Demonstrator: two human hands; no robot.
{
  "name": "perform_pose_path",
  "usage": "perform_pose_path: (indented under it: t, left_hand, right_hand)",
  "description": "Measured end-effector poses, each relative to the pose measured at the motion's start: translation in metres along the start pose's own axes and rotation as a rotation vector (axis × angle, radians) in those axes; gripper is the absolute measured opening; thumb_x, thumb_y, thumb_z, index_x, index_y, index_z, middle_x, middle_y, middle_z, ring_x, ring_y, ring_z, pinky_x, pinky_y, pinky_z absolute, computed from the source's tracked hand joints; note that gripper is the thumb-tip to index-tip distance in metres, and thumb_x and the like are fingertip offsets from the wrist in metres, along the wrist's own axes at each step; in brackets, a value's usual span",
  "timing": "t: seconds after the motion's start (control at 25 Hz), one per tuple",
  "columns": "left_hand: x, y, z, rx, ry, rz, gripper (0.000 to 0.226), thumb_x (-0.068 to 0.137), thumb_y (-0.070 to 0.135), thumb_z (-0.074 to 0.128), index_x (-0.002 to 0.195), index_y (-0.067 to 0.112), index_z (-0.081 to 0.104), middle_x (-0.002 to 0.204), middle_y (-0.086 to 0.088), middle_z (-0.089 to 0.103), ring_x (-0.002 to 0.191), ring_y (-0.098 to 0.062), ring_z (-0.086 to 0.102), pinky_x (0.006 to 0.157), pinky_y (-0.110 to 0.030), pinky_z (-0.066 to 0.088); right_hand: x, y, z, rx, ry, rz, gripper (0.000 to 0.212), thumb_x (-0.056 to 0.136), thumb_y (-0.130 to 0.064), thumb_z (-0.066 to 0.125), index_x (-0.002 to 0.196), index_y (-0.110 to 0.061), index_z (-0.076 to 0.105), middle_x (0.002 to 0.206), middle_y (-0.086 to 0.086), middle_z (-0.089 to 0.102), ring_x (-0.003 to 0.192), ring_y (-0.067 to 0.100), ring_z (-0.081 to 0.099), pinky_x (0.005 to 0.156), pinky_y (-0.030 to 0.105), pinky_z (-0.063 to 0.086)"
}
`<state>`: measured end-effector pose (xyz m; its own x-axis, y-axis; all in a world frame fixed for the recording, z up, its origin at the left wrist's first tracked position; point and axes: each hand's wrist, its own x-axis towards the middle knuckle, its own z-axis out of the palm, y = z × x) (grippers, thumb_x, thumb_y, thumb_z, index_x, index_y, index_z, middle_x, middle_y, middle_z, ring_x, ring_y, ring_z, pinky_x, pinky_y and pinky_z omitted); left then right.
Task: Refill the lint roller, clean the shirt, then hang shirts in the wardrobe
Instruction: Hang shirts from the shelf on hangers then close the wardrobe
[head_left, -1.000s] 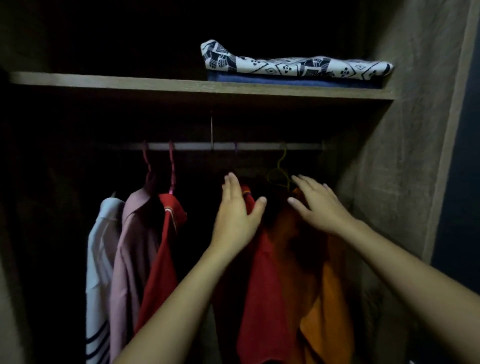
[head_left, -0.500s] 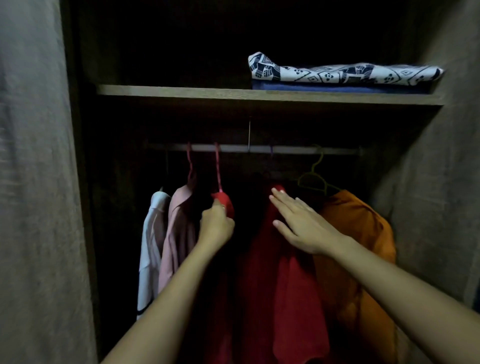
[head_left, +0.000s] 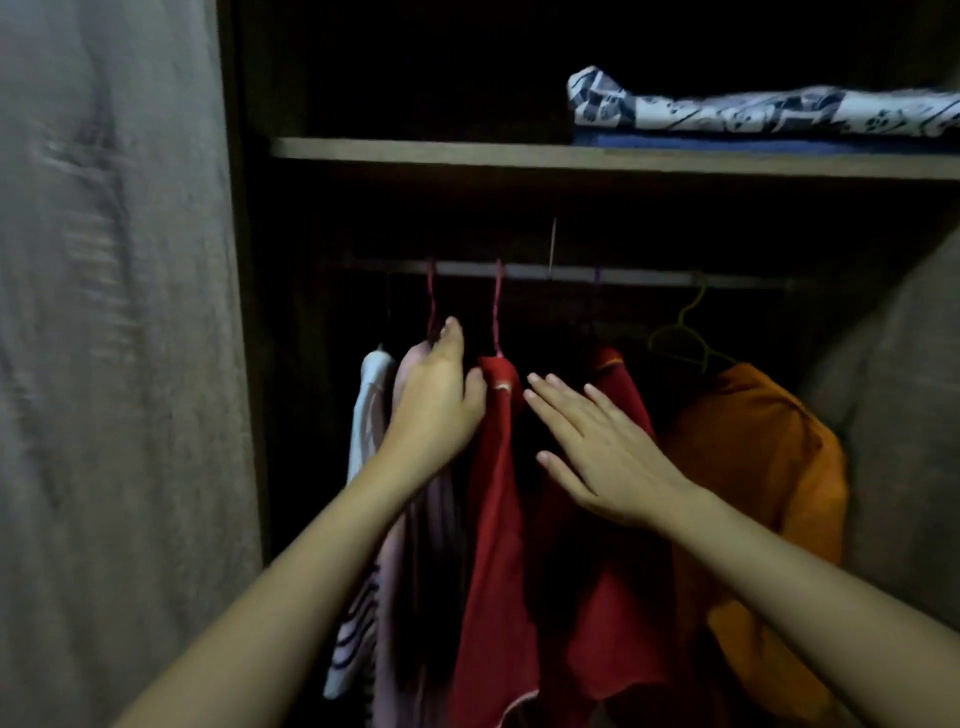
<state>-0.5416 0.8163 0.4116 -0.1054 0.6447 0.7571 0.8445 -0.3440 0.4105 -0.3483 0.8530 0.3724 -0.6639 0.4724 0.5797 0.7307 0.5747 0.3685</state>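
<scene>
Several shirts hang from the wardrobe rail (head_left: 571, 271): a white striped shirt (head_left: 370, 415), a pink shirt (head_left: 397, 587), a red shirt (head_left: 498, 519), a second red shirt (head_left: 618, 613) and an orange shirt (head_left: 769, 467) on a yellow-green hanger (head_left: 680, 338). My left hand (head_left: 436, 400) lies against the pink shirt's shoulder, fingers pointing up, with the thumb touching the first red shirt's collar. My right hand (head_left: 597, 447) is flat with its fingers spread, over the dark gap between the two red shirts. It holds nothing.
A wooden shelf (head_left: 467, 153) runs above the rail and carries a folded patterned cloth (head_left: 753, 111) on a blue one. The wardrobe's left panel (head_left: 114, 364) and right wall (head_left: 904, 441) close in the sides. The interior is very dark.
My left hand let go of the first red shirt and moved left onto the pink shirt. My right hand shifted left, off the second red shirt. The view came closer.
</scene>
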Motion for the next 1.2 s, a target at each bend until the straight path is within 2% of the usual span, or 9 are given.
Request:
perform_pose_path:
  t: [0.12, 0.2, 0.44, 0.68, 0.88, 0.96, 1.04, 1.12, 1.2]
  left_hand:
    - [-0.034, -0.022, -0.046, -0.108, 0.037, 0.239, 0.051, 0.092, 0.014, 0.047, 0.140, 0.000, 0.036, 0.139, -0.012, 0.049, 0.128, -0.009, 0.043, 0.108, -0.019, 0.032]
    - [-0.059, -0.051, -0.068, -0.081, 0.056, 0.327, 0.047, 0.093, 0.014, 0.048, 0.137, -0.002, 0.040, 0.138, -0.010, 0.048, 0.126, -0.004, 0.040, 0.107, -0.010, 0.027]
    - [-0.152, -0.141, -0.099, 0.085, -0.093, 0.417, 0.045, 0.092, 0.005, 0.046, 0.134, -0.011, 0.038, 0.140, -0.024, 0.043, 0.132, -0.022, 0.036, 0.114, -0.023, 0.025]
    - [-0.213, -0.236, -0.096, 0.472, -0.296, 0.531, 0.049, 0.096, 0.020, 0.036, 0.142, 0.005, 0.029, 0.149, -0.015, 0.034, 0.140, -0.026, 0.026, 0.113, -0.037, 0.019]
    - [-0.199, -0.269, -0.087, 0.715, -0.304, 0.689, 0.057, 0.091, 0.027, 0.037, 0.145, 0.011, 0.026, 0.152, -0.008, 0.031, 0.142, -0.022, 0.022, 0.114, -0.038, 0.010]
    - [-0.195, -0.275, -0.085, 0.749, -0.288, 0.749, 0.060, 0.090, 0.026, 0.040, 0.145, 0.011, 0.025, 0.152, -0.006, 0.027, 0.141, -0.022, 0.021, 0.114, -0.038, 0.008]
    - [-0.193, -0.277, -0.085, 0.763, -0.276, 0.779, 0.059, 0.091, 0.026, 0.041, 0.146, 0.011, 0.026, 0.152, -0.004, 0.024, 0.141, -0.022, 0.020, 0.115, -0.038, 0.007]
    - [-0.193, -0.274, -0.085, 0.755, -0.272, 0.788, 0.053, 0.094, 0.025, 0.034, 0.145, 0.011, 0.028, 0.152, -0.005, 0.029, 0.142, -0.021, 0.022, 0.115, -0.038, 0.008]
    - [-0.192, -0.269, -0.086, 0.742, -0.278, 0.795, 0.051, 0.096, 0.024, 0.025, 0.144, 0.011, 0.030, 0.151, -0.005, 0.032, 0.140, -0.020, 0.024, 0.114, -0.037, 0.011]
  right_hand:
    - [-0.004, -0.057, 0.017, 0.120, 0.061, -0.035, 0.061, 0.091, -0.041, 0.037, 0.143, -0.011, 0.028, 0.153, 0.006, 0.030, 0.141, 0.015, 0.022, 0.116, 0.029, 0.008]
    - [-0.013, -0.106, 0.037, 0.205, 0.042, -0.042, 0.060, 0.091, -0.040, 0.038, 0.143, -0.010, 0.029, 0.151, 0.007, 0.032, 0.141, 0.015, 0.021, 0.114, 0.029, 0.009]
    - [-0.050, -0.257, 0.100, 0.432, -0.061, -0.071, 0.058, 0.090, -0.038, 0.041, 0.139, -0.008, 0.036, 0.147, 0.009, 0.040, 0.137, 0.018, 0.029, 0.111, 0.032, 0.018]
    - [-0.079, -0.362, 0.150, 0.379, -0.364, -0.121, 0.052, 0.085, -0.042, 0.043, 0.122, -0.010, 0.058, 0.123, 0.006, 0.064, 0.116, 0.019, 0.059, 0.103, 0.036, 0.041]
    - [-0.058, -0.364, 0.172, 0.064, -0.631, -0.310, 0.046, 0.074, -0.048, 0.058, 0.103, -0.015, 0.072, 0.105, -0.002, 0.073, 0.106, 0.014, 0.065, 0.103, 0.034, 0.030]
    - [-0.060, -0.371, 0.181, -0.022, -0.695, -0.345, 0.043, 0.085, -0.038, 0.036, 0.090, -0.025, 0.076, 0.096, -0.011, 0.074, 0.100, 0.007, 0.066, 0.106, 0.033, 0.034]
    - [-0.056, -0.377, 0.184, -0.031, -0.534, -0.248, 0.068, 0.096, -0.023, 0.009, 0.084, -0.042, 0.074, 0.094, -0.026, 0.070, 0.100, -0.006, 0.061, 0.116, 0.032, 0.016]
    - [-0.047, -0.380, 0.170, -0.163, -0.596, -0.258, 0.059, 0.098, -0.021, 0.011, 0.108, -0.034, 0.067, 0.117, -0.019, 0.064, 0.117, 0.000, 0.051, 0.116, 0.036, -0.005]
    - [-0.054, -0.383, 0.179, -0.179, -0.591, -0.434, 0.044, 0.099, -0.016, 0.019, 0.135, -0.004, 0.041, 0.144, 0.009, 0.039, 0.135, 0.026, 0.030, 0.117, 0.040, -0.006]
